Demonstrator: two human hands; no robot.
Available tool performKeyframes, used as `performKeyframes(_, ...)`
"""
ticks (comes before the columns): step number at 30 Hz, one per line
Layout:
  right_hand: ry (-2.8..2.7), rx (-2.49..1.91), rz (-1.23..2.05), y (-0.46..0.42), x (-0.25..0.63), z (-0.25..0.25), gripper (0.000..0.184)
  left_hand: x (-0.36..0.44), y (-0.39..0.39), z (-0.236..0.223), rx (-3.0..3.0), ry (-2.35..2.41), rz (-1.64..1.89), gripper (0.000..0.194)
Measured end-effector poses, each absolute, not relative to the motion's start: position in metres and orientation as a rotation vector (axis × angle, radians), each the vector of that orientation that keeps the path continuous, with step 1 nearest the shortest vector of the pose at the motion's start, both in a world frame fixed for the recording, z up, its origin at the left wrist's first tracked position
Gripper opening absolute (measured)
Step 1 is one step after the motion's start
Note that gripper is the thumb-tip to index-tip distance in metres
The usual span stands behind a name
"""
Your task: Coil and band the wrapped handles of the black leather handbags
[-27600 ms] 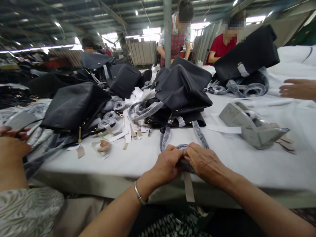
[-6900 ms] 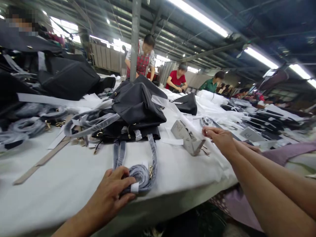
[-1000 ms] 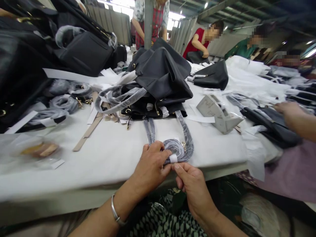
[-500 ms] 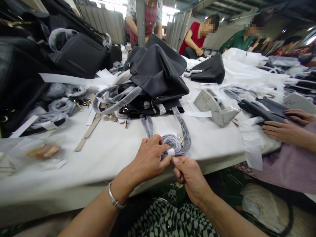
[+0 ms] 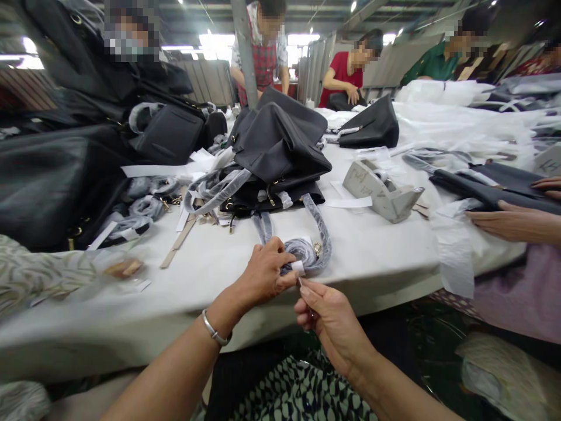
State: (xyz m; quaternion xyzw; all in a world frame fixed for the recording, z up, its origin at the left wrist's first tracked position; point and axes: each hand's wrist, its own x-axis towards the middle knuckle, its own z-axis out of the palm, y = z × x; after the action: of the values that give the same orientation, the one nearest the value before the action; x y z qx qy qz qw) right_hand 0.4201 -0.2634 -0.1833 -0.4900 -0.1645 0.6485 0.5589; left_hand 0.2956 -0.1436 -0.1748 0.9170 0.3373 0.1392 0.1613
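Probably light and slick, the coiled dark plastic-wrapped strap point(image 5: 302, 248), below frame centre, holds best at its white band point(image 5: 298, 268); your left hand point(image 5: 263, 272) grips its edge, right hand point(image 5: 328, 318) pinching a sliver point(image 5: 300, 282).

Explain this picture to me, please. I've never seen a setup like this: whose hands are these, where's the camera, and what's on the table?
There is no machine here: two bare hands work, seen by a camera on that person's head. The left hand, with a bracelet at its wrist, holds a coiled strap wrapped in clear plastic. The right hand pinches a thin pale piece beside it, too small to identify. On the white-covered table lie black bags, paper strips and a grey wedge-shaped object. At the right edge, a co-worker's hand touches another bag.
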Motion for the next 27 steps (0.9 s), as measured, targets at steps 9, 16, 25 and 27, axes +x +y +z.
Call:
performKeyframes(9, -0.342, -1.359, 1.416, -0.271, 0.424, -0.211, 0.052, 0.300, -0.141, -0.174, 2.638, 0.983, 0.375, 0.026)
performKeyframes(16, -0.043, -1.120, 1.691, -0.275, 0.434, -0.210, 0.043, 0.300, -0.140, -0.174, 2.616, 1.002, 0.398, 0.026)
performKeyframes(25, -0.051, -1.045, 1.705, -0.278, 0.434, -0.213, 0.041, 0.304, -0.142, -0.178, 2.604, 1.066, 0.468, 0.025)
performKeyframes(27, -0.164, -1.135, 1.678, -0.281, 0.433, -0.211, 0.047, 0.304, -0.142, -0.177, 2.621, 1.065, 0.455, 0.026)
